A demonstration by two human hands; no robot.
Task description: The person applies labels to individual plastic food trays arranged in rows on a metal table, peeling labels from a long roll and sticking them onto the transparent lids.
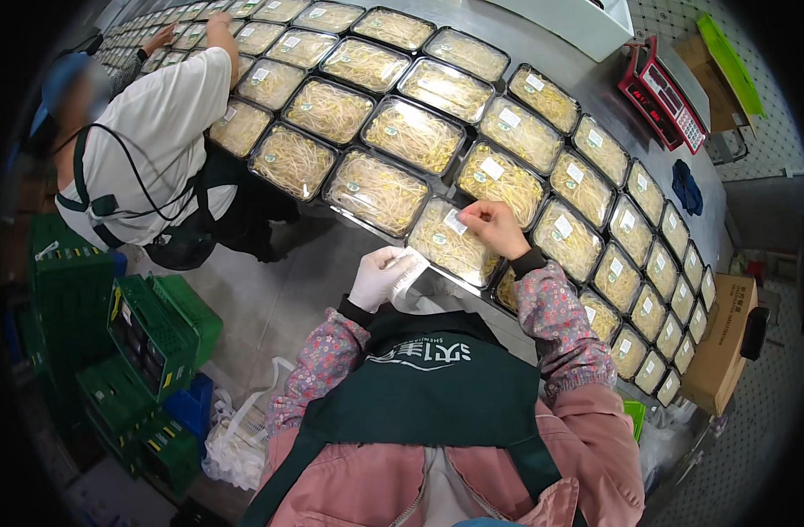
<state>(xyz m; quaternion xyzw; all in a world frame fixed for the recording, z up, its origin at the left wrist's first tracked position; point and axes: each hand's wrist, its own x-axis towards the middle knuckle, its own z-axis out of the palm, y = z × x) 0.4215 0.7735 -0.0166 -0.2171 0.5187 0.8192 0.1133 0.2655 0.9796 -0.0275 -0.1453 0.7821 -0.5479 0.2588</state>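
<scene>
Your green apron (428, 391) over the pink jacket sits closest. Above it, your left hand (377, 277), in a white glove, grips a white sheet of labels (410, 268). Your bare right hand (494, 227) pinches a small white label (456, 221) onto the tray of bean sprouts (450, 244): a clear, black-rimmed tray packed with pale sprouts, at the worktop's (595, 83) near edge. Beyond that tray, rows of like trays. Far beyond it, a red scale (664, 95); left of it, another person's white shirt (160, 132).
</scene>
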